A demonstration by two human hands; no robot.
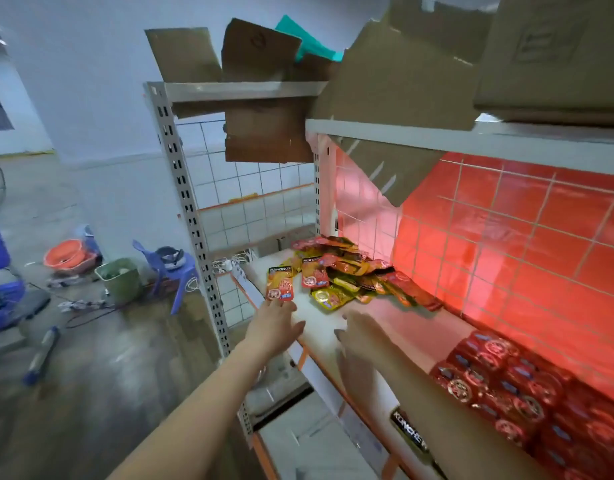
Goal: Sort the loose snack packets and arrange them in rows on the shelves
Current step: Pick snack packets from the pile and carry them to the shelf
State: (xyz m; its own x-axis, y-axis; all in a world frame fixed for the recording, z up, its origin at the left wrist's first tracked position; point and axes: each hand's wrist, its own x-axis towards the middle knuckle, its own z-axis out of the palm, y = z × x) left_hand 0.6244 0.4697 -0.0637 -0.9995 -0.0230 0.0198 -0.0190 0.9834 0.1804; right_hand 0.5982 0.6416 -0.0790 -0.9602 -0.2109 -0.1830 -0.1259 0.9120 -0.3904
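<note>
left hand (276, 327) fingers straight, tips touching red packet (280, 283) at near left shelf (413, 327) edge. right hand (359, 336) relaxed, holding nothing. loose packet pile (361, 275) far; red packet rows (527, 386) near right.

Your bare left arm reaches forward, its left hand (276, 327) flat, palm down, fingers straight and together. Your right arm runs alongside it; the right hand (359, 336) is blurred, fingers loosely extended, holding nothing.
</note>
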